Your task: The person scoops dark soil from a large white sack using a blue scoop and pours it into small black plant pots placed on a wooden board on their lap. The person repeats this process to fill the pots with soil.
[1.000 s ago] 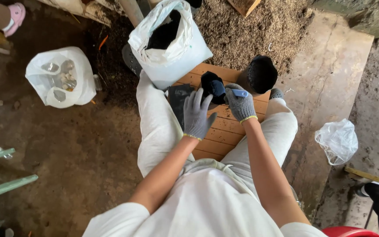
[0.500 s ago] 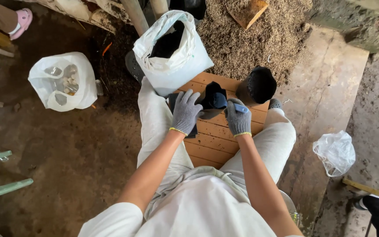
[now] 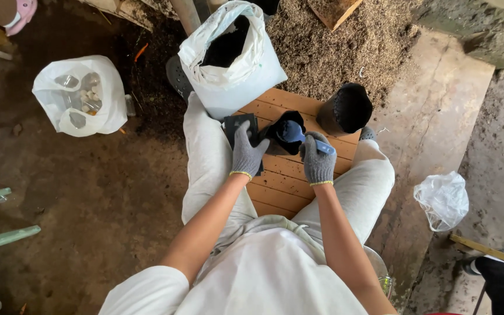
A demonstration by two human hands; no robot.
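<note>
My left hand [image 3: 246,154], in a grey knit glove, grips the left side of a small black planting bag [image 3: 275,142] that stands open on a wooden slat board [image 3: 281,182] between my knees. My right hand [image 3: 318,161], also gloved, holds a blue scoop [image 3: 294,132] whose head sits in the mouth of the bag. A flat stack of empty black bags [image 3: 235,123] lies partly under my left hand. Another black bag [image 3: 345,109], wide open and standing upright, is at the board's far right corner.
A white sack [image 3: 237,70] with dark soil stands just beyond the board. Behind it spreads a pile of brown husk mix [image 3: 333,41]. A white plastic bag [image 3: 77,96] with small items lies at the left, and a crumpled clear bag [image 3: 444,199] at the right on concrete.
My left hand came down from above the board onto the small black bag. The right hand with the scoop shifted slightly, and the scoop head now sits in the bag's mouth.
</note>
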